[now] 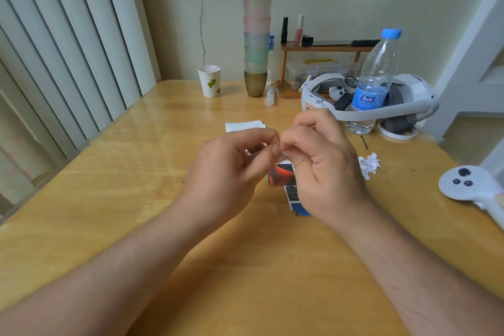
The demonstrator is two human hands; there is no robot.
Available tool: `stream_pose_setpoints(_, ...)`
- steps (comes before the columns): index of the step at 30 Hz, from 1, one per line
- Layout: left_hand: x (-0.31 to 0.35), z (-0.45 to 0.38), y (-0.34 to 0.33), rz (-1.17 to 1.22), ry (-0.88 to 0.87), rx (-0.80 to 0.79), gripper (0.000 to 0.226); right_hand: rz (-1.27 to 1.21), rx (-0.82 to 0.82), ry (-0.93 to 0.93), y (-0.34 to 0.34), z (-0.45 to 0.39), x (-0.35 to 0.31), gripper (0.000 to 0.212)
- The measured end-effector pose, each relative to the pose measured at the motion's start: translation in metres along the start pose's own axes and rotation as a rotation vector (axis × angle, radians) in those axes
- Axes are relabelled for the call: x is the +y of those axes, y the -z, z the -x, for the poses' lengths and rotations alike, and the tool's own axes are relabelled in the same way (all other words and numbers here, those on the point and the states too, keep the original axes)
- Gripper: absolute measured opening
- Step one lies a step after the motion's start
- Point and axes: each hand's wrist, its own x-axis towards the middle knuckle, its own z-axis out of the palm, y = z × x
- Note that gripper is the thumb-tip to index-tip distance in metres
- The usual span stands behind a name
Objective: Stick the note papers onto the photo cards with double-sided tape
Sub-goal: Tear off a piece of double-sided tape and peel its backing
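both hands meet above the bench (109, 185), fingertips touching. left hand (231, 169) and right hand (321, 161) each have a narrow grip, pinching a small pale strip (283, 157) between them; cannot tell if it is tape or backing. photo cards (283, 174) lie on the bench just under the hands. note papers (245, 126) lie beyond them. crumpled white scraps (368, 163) sit right of the right hand.

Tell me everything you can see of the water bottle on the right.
The water bottle is clear plastic with a blue cap and a blue label, upright on the wooden table, looking nearly empty. It stands in front of the white headset, apparently inside its strap loop. Neither hand touches it.
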Motion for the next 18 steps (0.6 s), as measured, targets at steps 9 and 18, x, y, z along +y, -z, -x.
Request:
stream_pose_setpoints(9,-0.0017,-0.0006,-0.0041,0.114,-0.021,0.032,0.011,-0.239,-0.011,-0.101,-0.0005,0.0010,-0.0016,0.013)
stream_pose_setpoints(18,-0.0088,-0.0060,0.0023,0.042,-0.025,0.148,0.006,-0.446,-0.052,-0.302,-0.0048,0.0046,-0.0018,0.017)
